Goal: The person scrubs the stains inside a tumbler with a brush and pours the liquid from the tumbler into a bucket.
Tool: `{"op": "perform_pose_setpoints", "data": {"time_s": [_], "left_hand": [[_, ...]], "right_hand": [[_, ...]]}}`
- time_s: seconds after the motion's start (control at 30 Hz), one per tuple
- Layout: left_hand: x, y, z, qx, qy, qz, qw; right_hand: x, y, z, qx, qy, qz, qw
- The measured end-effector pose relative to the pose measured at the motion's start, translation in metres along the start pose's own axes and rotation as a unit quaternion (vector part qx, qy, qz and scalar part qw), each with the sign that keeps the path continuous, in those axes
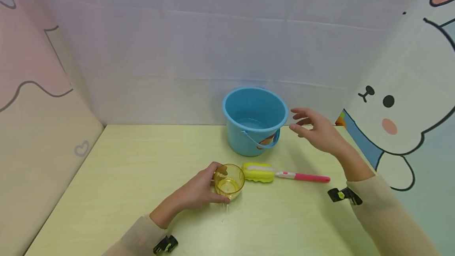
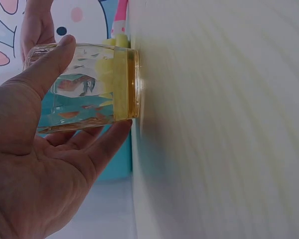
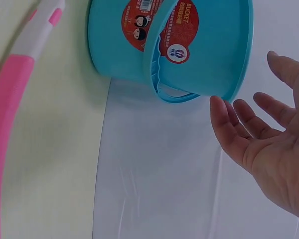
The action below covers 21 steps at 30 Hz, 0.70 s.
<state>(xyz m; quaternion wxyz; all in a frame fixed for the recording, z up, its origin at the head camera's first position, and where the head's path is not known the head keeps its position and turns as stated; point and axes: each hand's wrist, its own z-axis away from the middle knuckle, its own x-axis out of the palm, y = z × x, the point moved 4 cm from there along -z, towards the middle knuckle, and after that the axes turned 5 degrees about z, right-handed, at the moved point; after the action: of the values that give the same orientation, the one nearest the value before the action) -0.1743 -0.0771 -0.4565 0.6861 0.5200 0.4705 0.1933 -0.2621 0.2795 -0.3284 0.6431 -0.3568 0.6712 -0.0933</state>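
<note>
My left hand [image 1: 199,189] grips a clear yellow-tinted glass cup [image 1: 232,187] from its left side, thumb in front and fingers behind. In the left wrist view the upright cup [image 2: 84,87] has its base at or just above the tabletop; I cannot tell whether it touches. Farther back stands a blue bucket [image 1: 245,137], its handle hanging down at the front. To the right of its rim my right hand [image 1: 318,129] hovers with relaxed, spread fingers, holding nothing. In the right wrist view the fingertips are close to the bucket [image 3: 214,45]; whether they touch is unclear.
Between the cup and the right arm lies a cleaning brush with a yellow sponge head [image 1: 258,173] and a pink handle [image 1: 313,178]. The pale wooden table [image 1: 124,161] meets a white sheet [image 1: 160,50] behind and printed panels at both sides.
</note>
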Motion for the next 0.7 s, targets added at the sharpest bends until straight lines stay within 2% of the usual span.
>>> {"op": "perform_pose_setpoints", "data": {"time_s": [0.13,0.3,0.47,0.7], "left_hand": [[0.0,0.0,0.0,-0.001,0.0,-0.002,1.0],[0.0,0.0,0.0,0.0,0.0,0.003,1.0],[0.001,0.0,0.0,0.003,0.0,0.002,1.0],[0.001,-0.001,-0.001,0.005,0.001,-0.005,1.0]], "right_hand": [[-0.002,0.0,-0.011,0.013,0.007,-0.043,0.999],[-0.005,0.001,-0.021,0.055,0.017,-0.1,0.9934],[-0.007,0.003,-0.028,0.088,0.015,-0.159,0.9832],[-0.006,0.006,-0.037,0.127,0.003,-0.234,0.964]]}}
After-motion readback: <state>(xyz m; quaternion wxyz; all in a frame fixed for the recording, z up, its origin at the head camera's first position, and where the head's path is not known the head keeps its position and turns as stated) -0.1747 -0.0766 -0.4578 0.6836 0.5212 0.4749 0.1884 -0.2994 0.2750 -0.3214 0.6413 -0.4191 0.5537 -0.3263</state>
